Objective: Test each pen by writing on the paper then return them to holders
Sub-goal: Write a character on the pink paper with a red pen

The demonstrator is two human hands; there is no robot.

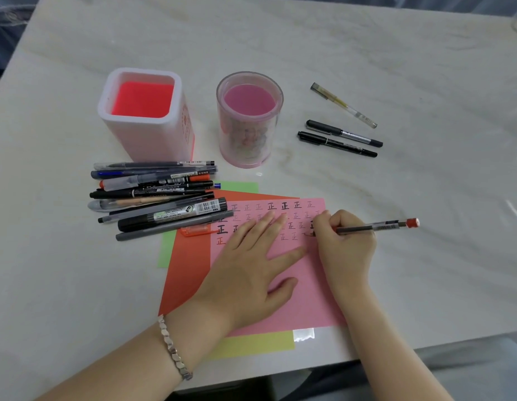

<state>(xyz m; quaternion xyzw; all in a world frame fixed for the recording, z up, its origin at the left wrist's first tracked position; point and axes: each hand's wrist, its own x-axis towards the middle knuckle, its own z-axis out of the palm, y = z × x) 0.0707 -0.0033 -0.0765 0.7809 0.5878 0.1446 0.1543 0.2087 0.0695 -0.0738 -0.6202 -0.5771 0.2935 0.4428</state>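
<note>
- The right hand [345, 244] has its fingers curled round a pen with a red end [376, 226]. The tip is down on the pink paper [306, 299], near its right edge, and the red end points away to the right.
- The left hand [251, 264] lies flat on the pink paper with its fingers straight and spread. It holds nothing, only presses the sheet. A silver bracelet [173, 348] is on this wrist.
- The pink paper carries rows of the same written sign in black and red. It lies on top of an orange sheet [188, 264], a green sheet [166, 250] and a yellow sheet [251, 344].
- A pile of pens [156, 195] lies to the left of the papers, partly over their upper left corner.
- Behind the pile stands a square white holder [144, 111] with a red inside. Just beside it, to the right, stands a round clear holder [248, 120] with a pink inside. I see no pen in either.
- 3 pens [344, 133] lie apart on the marble table [425, 68], to the right of the round holder.
</note>
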